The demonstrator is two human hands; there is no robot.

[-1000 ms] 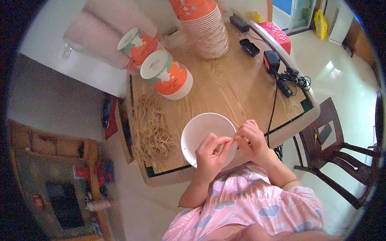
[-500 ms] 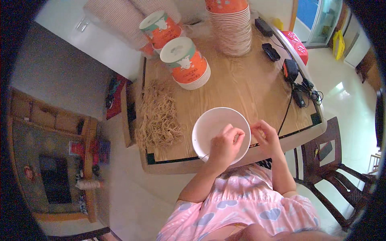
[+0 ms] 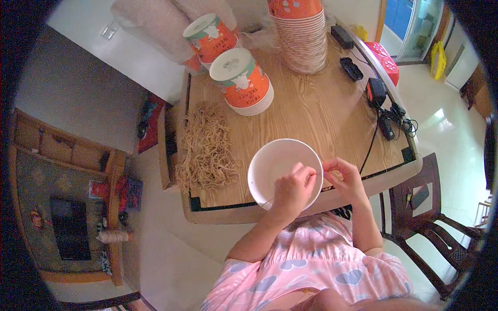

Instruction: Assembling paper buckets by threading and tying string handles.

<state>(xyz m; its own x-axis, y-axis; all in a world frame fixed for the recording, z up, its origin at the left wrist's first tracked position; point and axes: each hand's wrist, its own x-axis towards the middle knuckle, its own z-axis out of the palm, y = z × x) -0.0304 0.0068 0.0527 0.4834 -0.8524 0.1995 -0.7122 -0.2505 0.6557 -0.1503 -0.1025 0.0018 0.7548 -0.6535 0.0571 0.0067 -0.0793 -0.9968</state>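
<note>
A white bowl (image 3: 277,166) stands empty near the front edge of the wooden table (image 3: 321,114). My left hand (image 3: 291,191) lies over the bowl's near rim with its fingers pinched on a thin pale noodle strand (image 3: 270,201) that runs down to the left. My right hand (image 3: 346,179) is just right of the bowl, fingertips pinched and meeting the left hand's. A loose pile of dry brown noodles (image 3: 206,150) lies on the table left of the bowl.
Two stacks of orange-and-white paper tubs (image 3: 243,83) lie on their sides at the back, beside a tall upright stack (image 3: 302,36). Black chargers and cables (image 3: 386,116) line the right edge. A dark wooden chair (image 3: 430,217) stands at my right.
My hands have stayed at the bowl's near rim and drawn closer together. The camera has shifted, so the table sits lower and more central in view.
</note>
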